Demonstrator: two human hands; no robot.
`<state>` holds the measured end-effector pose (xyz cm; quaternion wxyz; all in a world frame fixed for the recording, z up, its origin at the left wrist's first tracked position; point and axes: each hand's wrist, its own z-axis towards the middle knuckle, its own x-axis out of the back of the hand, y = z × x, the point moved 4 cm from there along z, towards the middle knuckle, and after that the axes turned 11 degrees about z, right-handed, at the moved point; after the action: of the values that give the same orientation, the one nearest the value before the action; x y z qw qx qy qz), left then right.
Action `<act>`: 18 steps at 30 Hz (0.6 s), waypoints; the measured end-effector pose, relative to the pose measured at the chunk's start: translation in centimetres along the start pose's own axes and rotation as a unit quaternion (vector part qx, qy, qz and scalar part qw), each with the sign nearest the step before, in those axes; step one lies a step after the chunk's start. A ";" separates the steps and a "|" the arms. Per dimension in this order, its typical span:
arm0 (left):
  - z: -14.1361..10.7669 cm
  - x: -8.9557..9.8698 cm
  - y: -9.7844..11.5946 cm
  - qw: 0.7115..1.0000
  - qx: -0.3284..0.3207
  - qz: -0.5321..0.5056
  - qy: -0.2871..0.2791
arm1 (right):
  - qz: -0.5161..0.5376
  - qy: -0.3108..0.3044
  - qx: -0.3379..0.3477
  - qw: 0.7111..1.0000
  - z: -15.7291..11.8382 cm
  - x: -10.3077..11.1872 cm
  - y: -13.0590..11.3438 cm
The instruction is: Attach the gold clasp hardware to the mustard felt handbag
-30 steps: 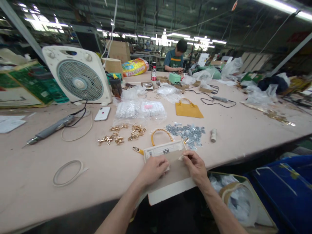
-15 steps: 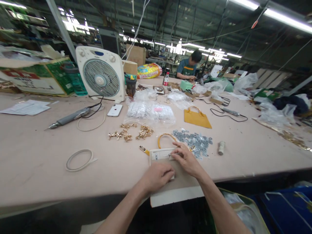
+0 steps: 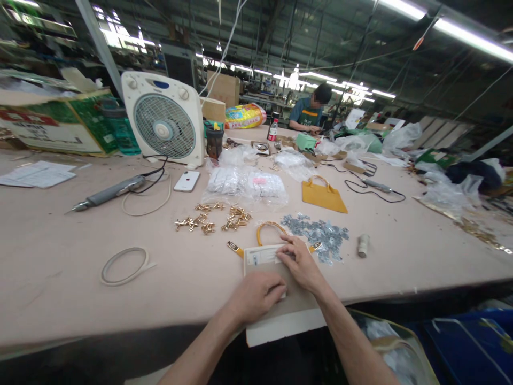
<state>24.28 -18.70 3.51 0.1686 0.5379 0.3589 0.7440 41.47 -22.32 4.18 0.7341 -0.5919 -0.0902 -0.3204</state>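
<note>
A beige bag panel with an orange-yellow handle and two strap tabs with gold fittings lies at the table's front edge, its white lower flap hanging over. My left hand rests on the panel with its fingers curled closed; a small pale edge shows below the fingertips, the rest hidden. My right hand lies on the panel's upper right, fingers apart and bent, tips touching a whitish strip near the top edge. Loose grey metal plates lie just beyond it.
Gold fittings lie in small heaps beyond the panel. A yellow bag piece, plastic bags, a phone, a box fan, a grey power screwdriver, a tape roll and a small cylinder stand around. A co-worker sits opposite.
My right hand's fingers have come closer together and lie flatter on the whitish strip. The right strap tab shows more clearly. My left hand stays in place; the view has shifted slightly.
</note>
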 end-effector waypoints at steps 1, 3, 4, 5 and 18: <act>0.0 0.0 0.0 1.000 0.001 0.001 0.000 | -0.006 0.002 0.001 1.000 0.0 -0.1 0.2; 0.0 0.0 0.1 1.000 0.001 0.003 0.002 | -0.020 0.012 0.009 1.000 -0.2 -0.2 0.4; 0.0 0.0 0.1 1.000 0.000 0.003 0.003 | -0.028 0.017 0.015 0.999 -0.3 -0.3 0.4; 0.1 0.0 0.1 1.000 -0.001 0.002 0.002 | -0.037 0.022 0.021 0.999 -0.4 -0.3 0.4; 0.3 0.5 0.2 0.992 0.025 -0.121 0.021 | -0.051 0.133 0.052 0.988 -1.2 -0.3 -0.1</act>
<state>24.44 -18.45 4.04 0.2363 0.4786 0.4432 0.7202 40.89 -23.33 3.82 0.7521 -0.4995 -0.0385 -0.4282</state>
